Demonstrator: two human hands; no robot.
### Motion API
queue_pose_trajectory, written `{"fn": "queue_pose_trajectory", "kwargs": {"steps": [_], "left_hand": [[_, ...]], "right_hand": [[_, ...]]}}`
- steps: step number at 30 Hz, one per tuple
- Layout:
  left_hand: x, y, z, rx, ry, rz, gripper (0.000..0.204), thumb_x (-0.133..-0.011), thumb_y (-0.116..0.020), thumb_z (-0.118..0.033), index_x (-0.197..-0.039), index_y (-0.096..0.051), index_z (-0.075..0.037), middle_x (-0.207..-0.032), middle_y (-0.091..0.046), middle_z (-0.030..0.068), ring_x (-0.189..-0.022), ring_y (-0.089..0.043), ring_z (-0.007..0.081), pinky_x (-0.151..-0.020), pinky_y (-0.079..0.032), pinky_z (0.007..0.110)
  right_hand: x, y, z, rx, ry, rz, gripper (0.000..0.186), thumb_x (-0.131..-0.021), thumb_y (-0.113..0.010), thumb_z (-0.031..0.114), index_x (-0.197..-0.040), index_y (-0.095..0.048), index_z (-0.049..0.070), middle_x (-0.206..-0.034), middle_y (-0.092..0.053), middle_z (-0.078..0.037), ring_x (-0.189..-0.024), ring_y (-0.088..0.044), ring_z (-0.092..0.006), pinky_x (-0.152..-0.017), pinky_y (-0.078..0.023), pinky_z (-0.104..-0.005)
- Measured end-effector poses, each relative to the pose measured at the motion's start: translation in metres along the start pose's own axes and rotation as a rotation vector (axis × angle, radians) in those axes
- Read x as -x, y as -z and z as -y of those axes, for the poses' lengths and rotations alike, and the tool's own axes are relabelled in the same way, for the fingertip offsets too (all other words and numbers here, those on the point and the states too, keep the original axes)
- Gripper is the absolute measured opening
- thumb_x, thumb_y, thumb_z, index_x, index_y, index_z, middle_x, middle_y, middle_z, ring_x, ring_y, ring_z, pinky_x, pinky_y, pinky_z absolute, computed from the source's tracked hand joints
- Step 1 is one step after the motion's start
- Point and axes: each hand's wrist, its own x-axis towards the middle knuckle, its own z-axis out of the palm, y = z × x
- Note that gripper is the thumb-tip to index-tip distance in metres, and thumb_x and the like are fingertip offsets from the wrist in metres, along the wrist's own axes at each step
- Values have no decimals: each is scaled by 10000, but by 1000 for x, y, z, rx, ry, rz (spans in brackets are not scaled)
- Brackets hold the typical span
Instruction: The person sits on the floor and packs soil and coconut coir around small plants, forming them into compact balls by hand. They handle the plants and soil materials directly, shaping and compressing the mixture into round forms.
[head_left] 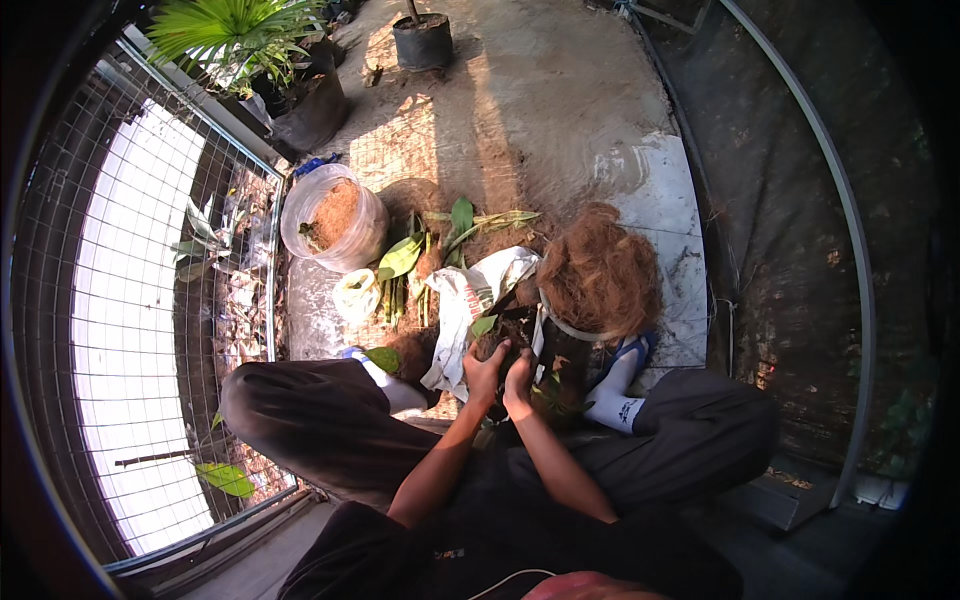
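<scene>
My left hand (483, 372) and my right hand (519, 378) are close together, cupped around a small plant's dark root clump (490, 347). A green leaf (484, 325) rises from it. Beneath and beyond my hands lies a crumpled white sack (457, 318) with dark soil (517, 322) at its opening. To the right, a tub is heaped with brown coconut fibre (600, 270). Left of the sack lie cut stems (393, 300) and a broad green leaf (400, 257). My fingertips are partly hidden by the clump.
A clear plastic bucket (365, 240) holding brown fibre stands at the left, near a small whitish bag (357, 296). Potted plants, one in a black pot (423, 45), stand farther off. Wire mesh (150, 300) runs along the left; a metal-framed dark screen (800, 220) borders the right.
</scene>
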Motion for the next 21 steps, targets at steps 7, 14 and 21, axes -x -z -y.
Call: {"fn": "queue_pose_trajectory", "kwargs": {"steps": [7, 14, 21], "left_hand": [[-5, -1, 6, 223, 103, 77, 379, -846, -723, -64, -1195, -588, 0, -1080, -688, 108, -970, -661, 208, -884, -526, 332], [-4, 1, 7, 323, 241, 279, 413, -859, -712, -75, -1235, -555, -10, -1102, -672, 111, -1001, -657, 228, -892, -530, 361], [-7, -2, 7, 362, 201, 176, 433, -861, -735, -127, -1227, -543, 4, -1102, -661, 116, -991, -658, 228, -901, -531, 362]], "right_hand": [[8, 0, 22, -10, 56, -126, 407, -968, -371, 232, -1002, -655, -58, -1059, -660, -254, -990, -611, -401, -883, -472, -469], [20, 9, 56, 49, 77, -169, 418, -976, -340, 221, -999, -661, -46, -1043, -664, -231, -993, -618, -387, -886, -474, -450], [1, 4, 32, -139, 35, -47, 388, -966, -352, 217, -1046, -647, -22, -1063, -669, -194, -997, -626, -348, -898, -474, -411]]}}
